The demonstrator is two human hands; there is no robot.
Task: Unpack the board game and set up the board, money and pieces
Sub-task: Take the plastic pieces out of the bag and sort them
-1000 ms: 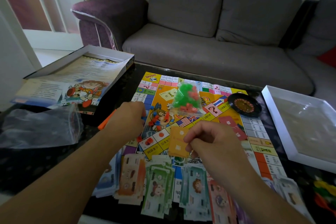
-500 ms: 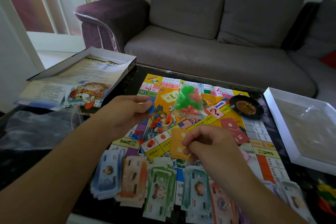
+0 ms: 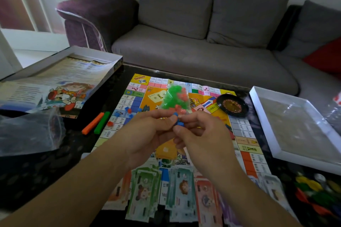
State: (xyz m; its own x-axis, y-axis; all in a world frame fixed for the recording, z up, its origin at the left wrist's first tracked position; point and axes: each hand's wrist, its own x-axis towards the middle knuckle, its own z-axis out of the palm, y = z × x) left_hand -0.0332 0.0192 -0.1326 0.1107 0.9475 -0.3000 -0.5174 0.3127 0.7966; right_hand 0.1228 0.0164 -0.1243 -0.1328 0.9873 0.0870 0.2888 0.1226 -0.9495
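The colourful game board [image 3: 132, 101] lies flat on the dark table. Above its middle my left hand [image 3: 147, 132] and my right hand [image 3: 201, 134] meet, both pinching small blue plastic pieces [image 3: 178, 121]. Just behind them a clear bag of green and red pieces [image 3: 173, 97] rests on the board. Loose blue and red pieces [image 3: 127, 111] are scattered on the board's left side. Stacks of paper money [image 3: 145, 190] lie in a row along the near edge. An orange card stack [image 3: 166, 150] shows under my hands. A small black roulette wheel [image 3: 232, 105] sits at the board's far right.
The open game box with a rules sheet [image 3: 60, 83] stands at the left, an empty clear bag [image 3: 27, 131] in front of it. Orange and green sticks [image 3: 96, 122] lie beside the board. A white box lid [image 3: 295, 127] is at the right, coloured pieces [image 3: 313, 191] near it. A grey sofa [image 3: 203, 42] stands behind.
My left hand came in from the board's left side carrying blue pieces and joined my right hand, which rose off the orange cards. The orange and green sticks are now uncovered.
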